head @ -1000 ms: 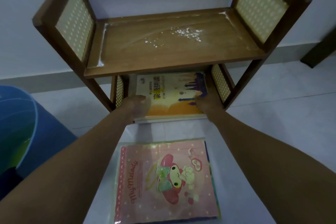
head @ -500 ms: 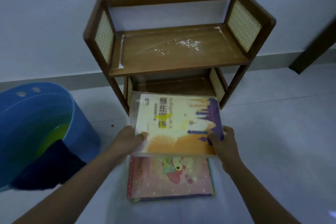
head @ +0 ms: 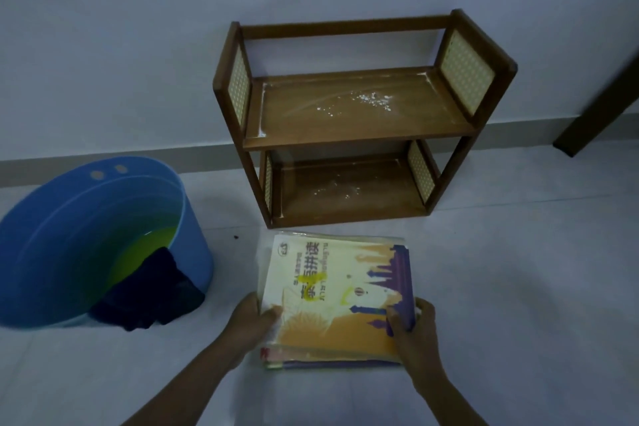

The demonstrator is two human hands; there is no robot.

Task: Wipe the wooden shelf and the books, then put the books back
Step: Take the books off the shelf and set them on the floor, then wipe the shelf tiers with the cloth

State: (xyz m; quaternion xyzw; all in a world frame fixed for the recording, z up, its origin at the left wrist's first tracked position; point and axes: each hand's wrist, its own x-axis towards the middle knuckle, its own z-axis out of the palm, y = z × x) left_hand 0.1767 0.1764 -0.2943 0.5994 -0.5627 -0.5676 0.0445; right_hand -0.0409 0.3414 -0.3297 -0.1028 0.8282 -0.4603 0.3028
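A small two-tier wooden shelf [head: 359, 135] stands against the wall, both tiers bare of books and dusted with white powder. On the floor in front of it lies a stack of books; the top one is a yellow and orange book [head: 332, 294] with purple towers on its cover. The pink book beneath it shows only as an edge [head: 273, 354]. My left hand [head: 254, 320] grips the top book's left edge and my right hand [head: 411, 325] grips its right edge.
A blue bucket [head: 193, 228] holding yellow-green water stands on the floor at the left, with a dark cloth [head: 152, 297] draped over its near rim. A dark wooden furniture leg [head: 594, 107] leans in at the far right. The floor is pale tile.
Both hands pulled the yellow book out of the lower tier and brought it down onto the pink book on the floor. The view backed away from the shelf.
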